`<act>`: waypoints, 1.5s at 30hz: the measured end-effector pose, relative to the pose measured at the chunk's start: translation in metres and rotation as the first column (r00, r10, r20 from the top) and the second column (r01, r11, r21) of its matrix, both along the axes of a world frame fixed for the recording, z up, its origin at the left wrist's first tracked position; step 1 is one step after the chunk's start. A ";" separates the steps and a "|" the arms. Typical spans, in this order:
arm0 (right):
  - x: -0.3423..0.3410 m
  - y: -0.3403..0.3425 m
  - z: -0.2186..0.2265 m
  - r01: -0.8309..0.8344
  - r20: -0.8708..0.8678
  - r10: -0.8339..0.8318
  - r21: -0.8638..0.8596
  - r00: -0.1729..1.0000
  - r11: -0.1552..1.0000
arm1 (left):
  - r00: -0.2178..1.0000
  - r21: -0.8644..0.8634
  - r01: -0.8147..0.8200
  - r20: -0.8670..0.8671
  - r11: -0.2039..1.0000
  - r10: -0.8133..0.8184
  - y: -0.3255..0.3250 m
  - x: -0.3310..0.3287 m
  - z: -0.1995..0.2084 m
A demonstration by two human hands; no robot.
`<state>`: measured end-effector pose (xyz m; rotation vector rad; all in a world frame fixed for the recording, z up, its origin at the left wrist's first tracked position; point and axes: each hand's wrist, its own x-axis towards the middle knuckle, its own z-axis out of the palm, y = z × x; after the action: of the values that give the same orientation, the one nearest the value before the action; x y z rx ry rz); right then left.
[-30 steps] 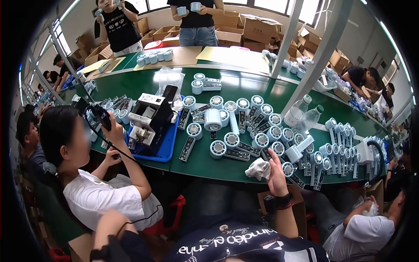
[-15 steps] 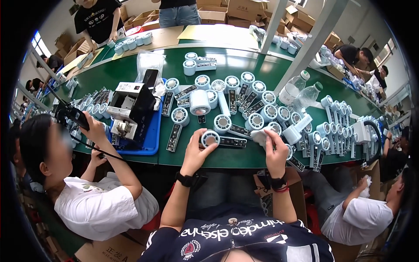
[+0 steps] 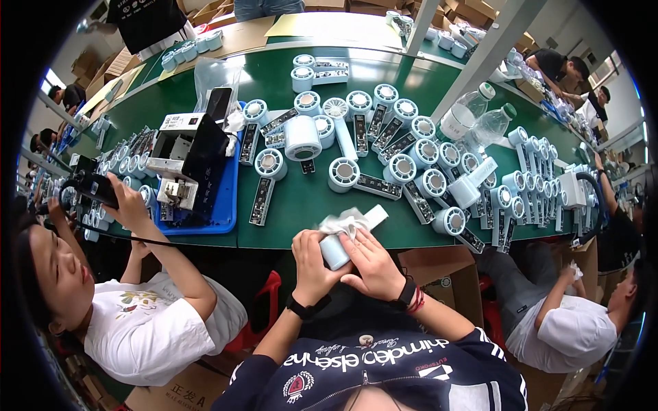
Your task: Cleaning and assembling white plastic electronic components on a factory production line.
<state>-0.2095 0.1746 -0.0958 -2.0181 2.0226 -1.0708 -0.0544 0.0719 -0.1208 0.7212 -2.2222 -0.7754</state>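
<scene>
Green table (image 3: 267, 75), 2 bottles (image 3: 463, 122), 1 tray (image 3: 226, 205). Left hand (image 3: 312, 268) curled round 1 fan (image 3: 334, 252), right hand (image 3: 377, 266) holding 1 cloth (image 3: 341, 224) against it

Smooth plastic device (image 3: 334, 253), crumpled cloth-like wipe (image 3: 345, 222), glossy tabletop (image 3: 384, 72)

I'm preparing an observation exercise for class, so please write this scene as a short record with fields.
Left hand: holds a pale-blue unit by its round end
Right hand: on a white cloth against the unit
Handle: points away, to the right
Beyond: similar units on a green table
Left: blue tray bearing a black-and-white device
Farther right: two clear bottles
</scene>
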 end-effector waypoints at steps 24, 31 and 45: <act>-0.034 0.040 0.010 -0.139 0.313 0.186 -0.165 0.931 0.976 | 0.842 -0.872 0.415 0.259 0.261 -0.474 0.019 -0.019 0.022; -0.065 0.047 0.009 -0.213 0.191 0.223 -0.072 0.956 0.974 | 0.748 -0.810 0.469 0.576 -0.351 -0.330 0.020 -0.026 0.037; -0.017 0.053 0.001 0.247 0.231 -0.198 -0.206 0.953 0.947 | 0.887 0.022 0.460 -0.056 0.888 -0.458 0.030 -0.037 0.068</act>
<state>-0.2267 0.2280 -0.0948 -1.7065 2.1373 -1.5610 -0.0909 0.1019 -0.0526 0.1764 -2.3673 -1.0483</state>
